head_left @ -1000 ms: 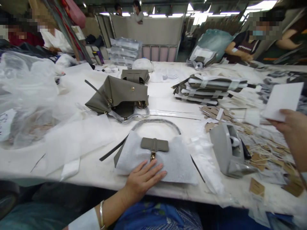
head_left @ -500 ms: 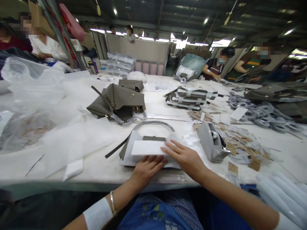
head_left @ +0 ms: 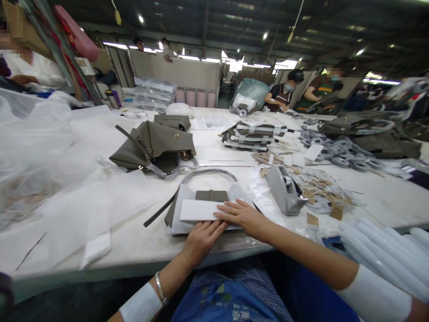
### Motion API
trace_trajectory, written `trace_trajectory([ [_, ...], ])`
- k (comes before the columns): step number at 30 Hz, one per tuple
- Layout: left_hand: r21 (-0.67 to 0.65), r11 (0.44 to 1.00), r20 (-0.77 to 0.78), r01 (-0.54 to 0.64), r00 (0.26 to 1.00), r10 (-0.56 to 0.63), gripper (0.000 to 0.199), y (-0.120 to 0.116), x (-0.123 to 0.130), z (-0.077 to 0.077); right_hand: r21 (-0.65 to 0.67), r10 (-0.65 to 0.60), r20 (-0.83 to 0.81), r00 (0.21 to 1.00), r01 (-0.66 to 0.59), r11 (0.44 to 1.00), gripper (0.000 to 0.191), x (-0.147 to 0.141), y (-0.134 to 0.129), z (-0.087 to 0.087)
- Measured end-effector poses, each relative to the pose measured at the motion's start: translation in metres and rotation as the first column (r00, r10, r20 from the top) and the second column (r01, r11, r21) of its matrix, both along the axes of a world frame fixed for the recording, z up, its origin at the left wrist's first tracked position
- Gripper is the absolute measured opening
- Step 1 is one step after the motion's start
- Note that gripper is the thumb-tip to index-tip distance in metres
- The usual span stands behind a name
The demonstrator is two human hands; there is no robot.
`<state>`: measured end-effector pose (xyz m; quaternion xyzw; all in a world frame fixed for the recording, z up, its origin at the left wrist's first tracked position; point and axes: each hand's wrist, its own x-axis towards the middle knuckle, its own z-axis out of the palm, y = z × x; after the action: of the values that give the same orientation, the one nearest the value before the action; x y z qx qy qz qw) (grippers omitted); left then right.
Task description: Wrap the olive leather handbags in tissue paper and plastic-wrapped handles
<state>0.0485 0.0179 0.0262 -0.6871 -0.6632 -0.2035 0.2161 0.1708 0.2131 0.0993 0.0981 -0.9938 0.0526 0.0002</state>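
Note:
A grey-olive handbag (head_left: 212,195) lies flat near the table's front edge, mostly covered by white tissue paper (head_left: 187,193). Its wrapped handle (head_left: 214,172) arches away from me, and a dark strap (head_left: 160,210) sticks out to the left. Across the bag rests a white rectangular foam or paper pad (head_left: 197,209). My left hand (head_left: 201,239) presses at the pad's near edge with fingers stretched out. Flat over the pad's right end lies my right hand (head_left: 243,217), its fingertips partly overlapping the left fingers. Neither hand grasps anything.
An open olive handbag (head_left: 161,143) stands behind to the left. A stack of wrapped bag pieces (head_left: 253,134) is farther back. To the right are a tape dispenser (head_left: 284,190), brown tags (head_left: 318,183) and white rolls (head_left: 385,255). Plastic sheets (head_left: 33,134) cover the left side. Co-workers (head_left: 281,96) stand at the back.
The view has turned slightly right, so the scene shifts left. My right hand has slid a little lower and left over the pad, closer to my left fingers.

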Motion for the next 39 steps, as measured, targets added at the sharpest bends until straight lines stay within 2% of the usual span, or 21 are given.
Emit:
trace_trajectory([
  [5,0.079,0.986,-0.119,0.149,0.983,-0.139,0.043,-0.015,-0.008,0.003,-0.094,-0.025,0.095,0.995,0.034,0.995,0.071,0.003,0.001,-0.005],
  [7,0.106,0.980,-0.167,0.169,0.974,-0.150,0.046,-0.019,-0.010,0.008,-0.111,-0.023,0.112,0.993,0.036,0.993,0.069,0.004,0.002,-0.008],
  [11,0.039,0.999,-0.227,-0.028,0.973,0.036,0.053,-0.013,-0.016,0.022,-0.121,-0.021,0.076,0.997,0.030,0.992,0.064,0.004,0.003,-0.013],
  [13,0.004,0.997,-0.255,-0.081,0.964,0.080,0.057,-0.005,-0.022,0.023,-0.108,-0.016,0.043,0.999,0.020,0.994,0.059,0.004,0.003,-0.014],
  [18,0.013,0.997,-0.276,-0.070,0.959,0.070,0.066,0.003,-0.029,0.005,-0.119,-0.005,-0.049,0.999,-0.001,0.993,0.053,0.007,0.004,-0.015],
  [20,0.010,0.995,-0.247,-0.101,0.964,0.100,0.067,-0.001,-0.028,-0.001,-0.186,0.005,-0.118,0.993,-0.027,0.982,0.051,0.014,0.005,-0.013],
  [22,0.003,0.992,-0.217,-0.125,0.968,0.123,0.065,-0.004,-0.025,-0.004,-0.284,-0.042,-0.237,0.971,-0.027,0.958,0.042,0.029,0.008,-0.010],
  [23,-0.001,0.991,-0.207,-0.131,0.970,0.128,0.064,-0.005,-0.024,-0.005,-0.337,-0.111,-0.305,0.946,0.001,0.941,0.036,0.039,0.011,-0.009],
  [25,-0.013,0.990,-0.194,-0.140,0.972,0.135,0.064,-0.006,-0.022,-0.005,-0.434,-0.334,-0.406,0.851,0.142,0.890,0.029,0.063,0.021,-0.011],
  [27,-0.017,0.989,-0.187,-0.148,0.972,0.143,0.063,-0.005,-0.021,-0.005,-0.488,-0.567,-0.425,0.706,0.348,0.800,0.025,0.088,0.033,-0.016],
  [29,-0.016,0.987,-0.185,-0.157,0.971,0.152,0.063,-0.004,-0.021,-0.005,-0.483,-0.690,-0.394,0.607,0.502,0.717,0.023,0.106,0.043,-0.023],
  [30,-0.017,0.987,-0.187,-0.161,0.970,0.155,0.063,-0.004,-0.021,-0.005,-0.472,-0.711,-0.373,0.596,0.538,0.699,0.023,0.112,0.046,-0.026],
  [33,-0.030,0.986,-0.199,-0.161,0.968,0.152,0.063,-0.005,-0.021,-0.003,-0.467,-0.697,-0.298,0.652,0.537,0.703,0.023,0.113,0.040,-0.029],
  [35,-0.037,0.988,-0.203,-0.153,0.969,0.142,0.062,-0.005,-0.021,-0.001,-0.500,-0.706,-0.189,0.683,0.552,0.668,0.023,0.105,0.028,-0.027],
  [37,-0.042,0.988,-0.201,-0.150,0.970,0.139,0.061,-0.005,-0.020,0.001,-0.555,-0.745,-0.024,0.667,0.611,0.565,0.026,0.097,0.015,-0.026],
  [39,-0.051,0.987,-0.195,-0.155,0.970,0.142,0.061,-0.005,-0.019,0.002,-0.622,-0.768,0.144,0.624,0.660,0.420,0.027,0.091,0.006,-0.030],
])
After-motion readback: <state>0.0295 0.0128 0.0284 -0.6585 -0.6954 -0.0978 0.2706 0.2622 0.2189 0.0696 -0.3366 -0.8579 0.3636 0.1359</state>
